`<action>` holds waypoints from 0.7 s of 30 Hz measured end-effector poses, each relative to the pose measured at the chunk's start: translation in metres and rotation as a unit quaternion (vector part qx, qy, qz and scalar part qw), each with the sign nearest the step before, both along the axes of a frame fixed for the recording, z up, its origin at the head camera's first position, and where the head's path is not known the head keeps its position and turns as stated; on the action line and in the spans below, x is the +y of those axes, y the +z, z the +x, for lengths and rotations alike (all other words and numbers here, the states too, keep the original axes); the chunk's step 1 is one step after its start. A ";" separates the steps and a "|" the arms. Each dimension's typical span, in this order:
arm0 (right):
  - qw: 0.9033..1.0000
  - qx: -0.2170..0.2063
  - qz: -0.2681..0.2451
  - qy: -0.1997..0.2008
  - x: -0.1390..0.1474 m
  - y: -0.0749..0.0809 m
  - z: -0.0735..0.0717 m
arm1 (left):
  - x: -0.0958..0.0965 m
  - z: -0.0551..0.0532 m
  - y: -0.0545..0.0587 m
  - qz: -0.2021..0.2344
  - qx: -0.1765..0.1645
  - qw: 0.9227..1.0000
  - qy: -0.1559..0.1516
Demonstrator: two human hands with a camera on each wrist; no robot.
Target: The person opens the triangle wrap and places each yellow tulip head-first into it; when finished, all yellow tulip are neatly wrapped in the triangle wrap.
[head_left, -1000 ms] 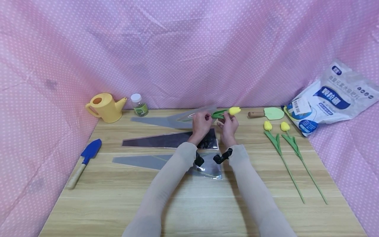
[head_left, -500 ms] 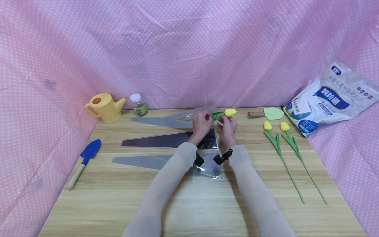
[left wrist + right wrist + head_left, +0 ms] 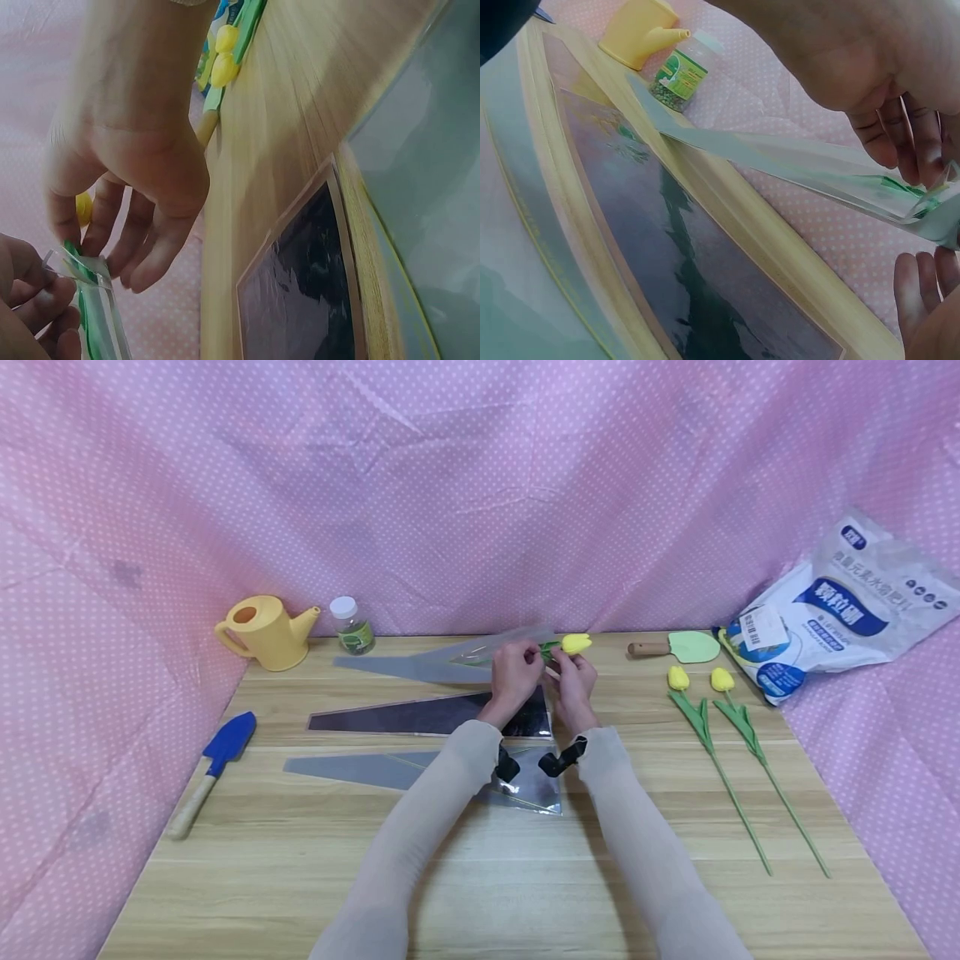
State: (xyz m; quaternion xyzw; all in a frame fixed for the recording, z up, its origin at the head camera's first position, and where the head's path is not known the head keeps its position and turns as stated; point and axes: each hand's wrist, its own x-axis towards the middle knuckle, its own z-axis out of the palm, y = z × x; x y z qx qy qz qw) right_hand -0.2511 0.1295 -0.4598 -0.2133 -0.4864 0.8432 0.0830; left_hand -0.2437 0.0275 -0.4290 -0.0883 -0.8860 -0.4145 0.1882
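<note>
At the back of the table, my left hand [image 3: 516, 675] pinches the open edge of a clear, pointed flower sleeve [image 3: 780, 161]. Part of a yellow artificial tulip [image 3: 576, 643] lies inside; its green leaves [image 3: 84, 307] show through the film, and its bloom sticks out at the right. My right hand [image 3: 576, 687] holds the tulip just below the bloom, fingertips right at the sleeve's mouth. In the right wrist view the sleeve's narrow end slants down toward the table. Two more sleeves, one dark [image 3: 405, 717] and one greyish [image 3: 352, 767], lie flat nearer the person.
Two yellow tulips [image 3: 699, 727] lie at the right, below a green trowel [image 3: 693, 647] and a white fertilizer bag [image 3: 840, 602]. A yellow watering can [image 3: 270, 635] and a lidded jar [image 3: 352, 627] stand at back left. A blue trowel [image 3: 228, 739] lies at the left edge.
The tulip's bloom has moved left toward the sleeve's mouth, and less of its leaves shows outside. My right hand has shifted slightly left with it; the left hand has moved slightly right.
</note>
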 end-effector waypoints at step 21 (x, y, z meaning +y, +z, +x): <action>0.999 -0.009 -0.013 -0.038 0.005 -0.004 0.001 | -0.037 -0.020 -0.007 -0.032 -0.076 0.987 -0.142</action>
